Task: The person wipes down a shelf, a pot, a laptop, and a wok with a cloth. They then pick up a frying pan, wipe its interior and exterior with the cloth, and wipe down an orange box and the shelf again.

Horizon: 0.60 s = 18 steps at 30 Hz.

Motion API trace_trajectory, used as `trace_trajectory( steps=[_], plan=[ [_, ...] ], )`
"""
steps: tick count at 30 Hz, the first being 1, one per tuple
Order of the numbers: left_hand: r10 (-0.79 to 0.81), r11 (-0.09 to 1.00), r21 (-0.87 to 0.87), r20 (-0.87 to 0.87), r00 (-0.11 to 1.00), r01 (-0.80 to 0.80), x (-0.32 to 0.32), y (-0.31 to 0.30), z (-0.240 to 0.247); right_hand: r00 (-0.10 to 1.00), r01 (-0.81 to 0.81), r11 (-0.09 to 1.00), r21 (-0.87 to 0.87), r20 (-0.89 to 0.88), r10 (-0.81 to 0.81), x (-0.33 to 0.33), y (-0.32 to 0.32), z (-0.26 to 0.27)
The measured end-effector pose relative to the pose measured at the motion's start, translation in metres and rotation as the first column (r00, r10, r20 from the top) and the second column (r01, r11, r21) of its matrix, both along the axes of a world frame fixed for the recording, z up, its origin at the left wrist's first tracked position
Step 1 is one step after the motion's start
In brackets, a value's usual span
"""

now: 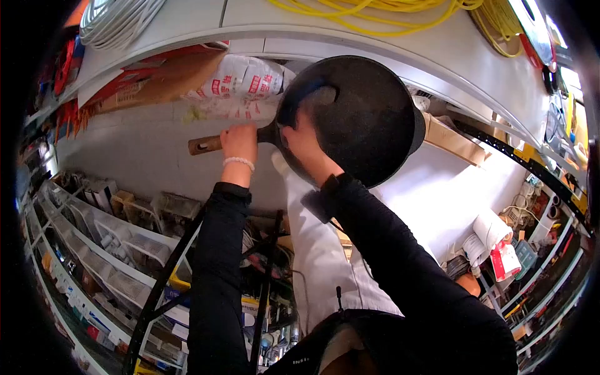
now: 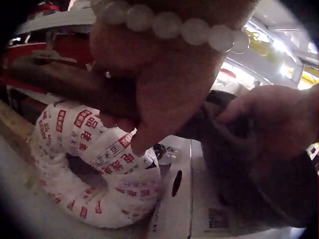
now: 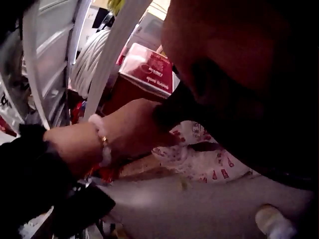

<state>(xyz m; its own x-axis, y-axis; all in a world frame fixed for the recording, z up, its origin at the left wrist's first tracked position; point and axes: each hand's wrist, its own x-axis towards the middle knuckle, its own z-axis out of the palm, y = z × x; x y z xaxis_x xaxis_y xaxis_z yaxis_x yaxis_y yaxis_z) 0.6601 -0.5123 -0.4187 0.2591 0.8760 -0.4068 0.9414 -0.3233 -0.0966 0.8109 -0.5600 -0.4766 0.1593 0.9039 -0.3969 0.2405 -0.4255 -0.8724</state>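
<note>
A large black wok (image 1: 369, 125) with a wooden handle (image 1: 205, 145) is held out in front of the body, its dark inside showing in the head view. My left hand (image 1: 239, 145), with a bead bracelet at its wrist, grips the handle close to the pan. At the handle side of the pan, my right hand (image 1: 307, 147) holds the rim, its thumb near the handle joint. A dark bluish curved patch (image 1: 300, 103) lies beside the right fingers over the pan. In the left wrist view the right thumb (image 2: 232, 113) shows at the rim.
Behind the wok, a coil wrapped in white, red-printed film (image 2: 99, 164) rests low by the shelf. Yellow cable (image 1: 375, 22) and white cable (image 1: 115, 25) lie on the shelf above. Bins (image 1: 134, 240) stand at left; a dark metal frame (image 1: 169, 290) rises near the left arm.
</note>
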Motion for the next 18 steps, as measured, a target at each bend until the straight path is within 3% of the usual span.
trace_trajectory(
  steps=[1,4,6,8,10,13,16,17,18],
  plan=[
    [-0.018,0.999,0.039,0.015,1.000,0.017,0.000,0.001,-0.002,0.998,0.062,0.997,0.048,-0.012,-0.062,0.001,0.009,0.004],
    [0.001,1.000,-0.007,0.068,0.998,0.000,-0.001,0.005,-0.002,0.966,-0.216,0.961,0.171,0.182,0.185,0.025,-0.014,-0.001],
    [0.026,0.997,-0.071,0.002,1.000,-0.026,-0.001,0.003,-0.002,0.695,-0.557,0.821,-0.121,0.473,0.541,0.059,-0.037,0.024],
    [0.040,0.997,-0.063,0.007,0.999,-0.039,-0.001,0.001,0.000,0.392,-0.671,0.660,-0.338,0.594,0.702,0.097,-0.054,0.034],
    [0.044,0.999,0.014,0.082,0.996,-0.045,0.001,-0.003,0.003,0.199,-0.698,0.580,-0.420,0.664,0.721,0.132,-0.067,0.015],
    [0.164,0.983,0.038,0.277,0.947,-0.181,0.034,-0.012,0.045,0.418,-0.561,0.756,-0.337,0.674,0.610,0.161,-0.063,0.000],
    [0.037,0.993,0.047,0.754,0.656,-0.110,0.066,-0.030,0.033,0.592,-0.342,0.833,-0.435,0.589,0.550,0.151,-0.041,0.026],
    [0.075,0.997,-0.058,0.756,0.650,-0.049,0.080,-0.042,0.022,0.562,-0.345,0.837,-0.424,0.621,0.546,0.145,-0.039,0.024],
    [0.169,0.971,-0.238,0.682,0.711,-0.003,0.097,-0.054,0.020,0.532,-0.348,0.841,-0.413,0.652,0.540,0.141,-0.038,0.022]
  ],
)
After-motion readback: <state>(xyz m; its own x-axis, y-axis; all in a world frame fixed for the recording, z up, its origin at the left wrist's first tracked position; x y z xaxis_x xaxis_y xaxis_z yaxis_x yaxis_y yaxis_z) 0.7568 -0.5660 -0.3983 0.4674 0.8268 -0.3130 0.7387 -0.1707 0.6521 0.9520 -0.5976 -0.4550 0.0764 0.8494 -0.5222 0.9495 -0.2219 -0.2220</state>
